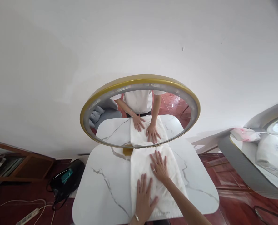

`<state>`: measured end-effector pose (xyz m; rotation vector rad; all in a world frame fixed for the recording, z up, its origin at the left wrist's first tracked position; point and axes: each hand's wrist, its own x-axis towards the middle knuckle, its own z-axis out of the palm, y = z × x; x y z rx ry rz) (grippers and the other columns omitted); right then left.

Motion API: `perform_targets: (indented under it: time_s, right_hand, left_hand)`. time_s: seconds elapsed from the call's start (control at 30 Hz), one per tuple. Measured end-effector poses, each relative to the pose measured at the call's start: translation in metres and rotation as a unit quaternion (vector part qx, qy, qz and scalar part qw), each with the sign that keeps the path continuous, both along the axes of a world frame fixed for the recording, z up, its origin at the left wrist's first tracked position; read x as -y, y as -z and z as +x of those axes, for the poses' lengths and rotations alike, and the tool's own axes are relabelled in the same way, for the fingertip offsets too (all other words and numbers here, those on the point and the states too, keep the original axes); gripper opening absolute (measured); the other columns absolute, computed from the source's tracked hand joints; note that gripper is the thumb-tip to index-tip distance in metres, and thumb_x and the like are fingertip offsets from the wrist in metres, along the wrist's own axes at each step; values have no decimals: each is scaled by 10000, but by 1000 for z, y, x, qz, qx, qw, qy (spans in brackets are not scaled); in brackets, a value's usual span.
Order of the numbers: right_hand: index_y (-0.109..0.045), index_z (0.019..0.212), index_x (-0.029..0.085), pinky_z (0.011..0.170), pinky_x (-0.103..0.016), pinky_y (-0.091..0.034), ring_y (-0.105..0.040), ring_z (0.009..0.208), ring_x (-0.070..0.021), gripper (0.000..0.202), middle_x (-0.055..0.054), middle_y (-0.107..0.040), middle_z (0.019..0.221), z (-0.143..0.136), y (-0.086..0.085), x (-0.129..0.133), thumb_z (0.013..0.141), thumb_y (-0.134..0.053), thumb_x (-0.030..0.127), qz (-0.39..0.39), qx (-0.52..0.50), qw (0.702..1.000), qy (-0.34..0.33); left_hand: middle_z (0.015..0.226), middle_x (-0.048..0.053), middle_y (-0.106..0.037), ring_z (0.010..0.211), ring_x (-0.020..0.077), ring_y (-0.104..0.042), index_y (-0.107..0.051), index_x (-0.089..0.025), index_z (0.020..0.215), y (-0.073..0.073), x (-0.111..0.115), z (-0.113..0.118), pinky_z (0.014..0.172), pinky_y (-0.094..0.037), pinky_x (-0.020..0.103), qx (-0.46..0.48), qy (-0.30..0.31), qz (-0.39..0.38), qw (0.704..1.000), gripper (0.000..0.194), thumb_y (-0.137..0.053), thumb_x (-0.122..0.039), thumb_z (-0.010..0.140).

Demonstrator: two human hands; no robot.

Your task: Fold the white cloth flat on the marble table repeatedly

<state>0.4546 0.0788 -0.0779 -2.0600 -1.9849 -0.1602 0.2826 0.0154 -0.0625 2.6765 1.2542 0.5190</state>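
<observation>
A white cloth (pixel 157 197), perhaps a folded towel or garment, lies flat across the middle of the white marbled table (pixel 101 181). My left hand (pixel 144 197) rests palm down on its near left part, fingers spread, a bracelet at the wrist. Farther forward, my right hand (pixel 160 167) presses flat on the cloth with fingers apart and a ring on one finger. Neither hand grips anything. The cloth's far edge reaches the base of the round mirror.
A gold-rimmed round mirror (pixel 141 79) stands at the table's back against the wall, reflecting both hands. Left are a black bag (pixel 68 181), a power strip (pixel 28 216) and a wooden cabinet (pixel 33 165). To the right, another table (pixel 244 162) carries a white bundle (pixel 272 153) and a pink-white packet (pixel 245 134).
</observation>
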Motion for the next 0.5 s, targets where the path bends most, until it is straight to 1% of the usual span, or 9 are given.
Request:
perform_targets:
  time_s: [0.07,0.17,0.23,0.4,0.47,0.5]
  right_hand:
    - [-110,1483,303,1091,-614,-143,-112,1433,-282,573,-88,-115,1561,-8,0,-2,948,-317,304,-2,0,1000,-10]
    - [-108,1484,297,1095,-615,-123,-111,1431,-294,591,-88,-115,1559,-28,-1,-5,938,-335,293,-6,-7,1000,-18]
    - [-96,1486,290,1095,-615,-116,-111,1430,-300,602,-93,-117,1557,-47,-2,-8,935,-339,295,-8,-12,1000,-21]
    - [-63,1488,285,1093,-630,-72,-120,1429,-301,609,-90,-156,1551,-104,1,-15,938,-322,295,-11,-23,999,-38]
    - [-71,1489,285,1097,-627,-53,-126,1429,-296,602,-81,-173,1549,-120,3,-16,942,-319,321,-5,-26,999,-46]
    - [-84,1489,288,1102,-618,-49,-130,1429,-288,594,-76,-181,1549,-124,4,-17,945,-317,333,0,-27,998,-49]
  left_hand:
    - [1543,93,-215,1398,322,-228,-226,-236,1476,2,4,-13,1122,-172,515,-20,-5,13,1000,722,-502,-490,860]
    - [1535,91,-241,1389,318,-254,-240,-244,1473,1,-1,-34,1123,-169,510,-39,-15,30,999,710,-493,-500,860]
    - [1531,82,-254,1386,311,-263,-244,-256,1471,-1,-4,-52,1117,-191,499,-53,-20,36,998,702,-489,-504,861]
    - [1532,55,-259,1377,293,-289,-257,-293,1463,-7,-7,-108,1103,-242,468,-76,-37,39,996,666,-498,-457,865]
    - [1532,47,-259,1378,287,-289,-255,-304,1462,-7,-5,-123,1102,-247,465,-84,-42,40,995,656,-500,-430,866]
    - [1533,47,-258,1381,286,-282,-253,-304,1462,-7,-4,-126,1101,-246,468,-86,-48,42,994,653,-499,-418,868]
